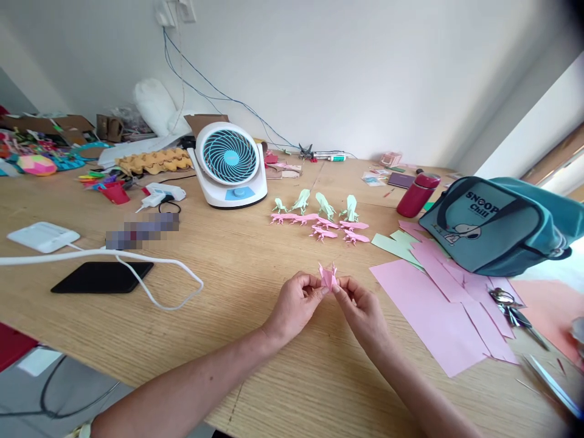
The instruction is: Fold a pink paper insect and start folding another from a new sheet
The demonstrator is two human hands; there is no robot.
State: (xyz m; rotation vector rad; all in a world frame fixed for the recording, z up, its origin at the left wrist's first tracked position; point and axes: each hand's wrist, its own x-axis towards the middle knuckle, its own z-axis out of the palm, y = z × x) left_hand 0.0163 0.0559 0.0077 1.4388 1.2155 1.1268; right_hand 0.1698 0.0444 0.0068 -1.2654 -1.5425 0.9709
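Between both hands is a small pink origami figure (328, 277) with thin points sticking up. My left hand (296, 304) pinches its left side between thumb and forefinger. From the right, my right hand (362, 307) pinches the other side the same way. Beyond the hands stand several folded pink paper insects (323, 232) with thin legs. Behind these is a row of pale green paper insects (325, 205). The lower part of the held figure is partly hidden by my thumbs.
Pink paper sheets (424, 310) and green strips (396, 248) lie at right, with scissors (552, 383) near the edge. A teal bag (483, 228) and red flask (417, 196) stand behind. A fan (232, 161), white cable (159, 258) and black phone (103, 277) are leftward.
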